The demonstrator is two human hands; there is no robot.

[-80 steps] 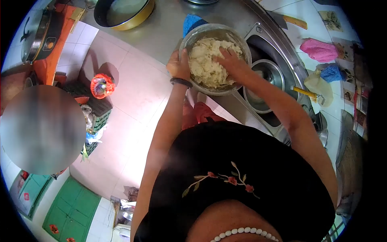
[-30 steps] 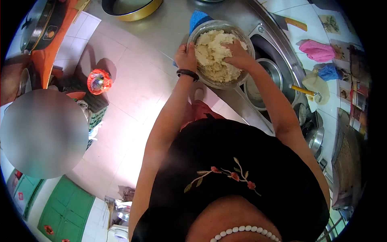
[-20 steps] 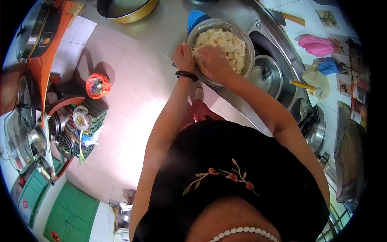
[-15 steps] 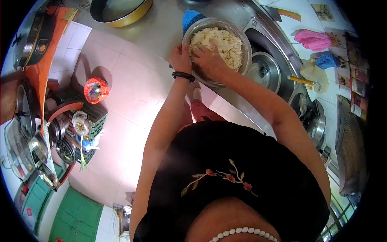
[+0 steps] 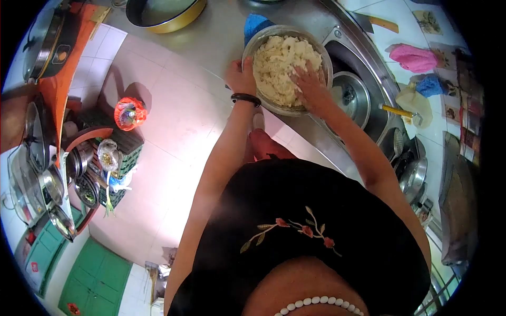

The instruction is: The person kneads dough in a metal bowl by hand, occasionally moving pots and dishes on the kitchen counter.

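A metal bowl (image 5: 286, 109) stands on the steel counter beside the sink, with pale, lumpy dough (image 5: 278, 66) inside. My left hand (image 5: 241, 77) is closed on the bowl's left rim, a dark bracelet on its wrist. Inside the bowl, my right hand (image 5: 312, 88) lies on the right part of the dough with its fingers spread. A blue cloth (image 5: 255, 26) touches the bowl at its upper left.
Right of the bowl, the sink (image 5: 377, 113) holds a metal basin (image 5: 352, 100). A yellow pan (image 5: 176, 21) stands at the upper left. A cleaver (image 5: 382, 23), a pink cloth (image 5: 414, 58) and a yellow-handled peeler (image 5: 396, 110) lie beyond the sink.
My right hand has moved from the dough's left side to its right side, and its fingers are now spread. My left hand stays on the rim. A blurred round patch at the left is gone.
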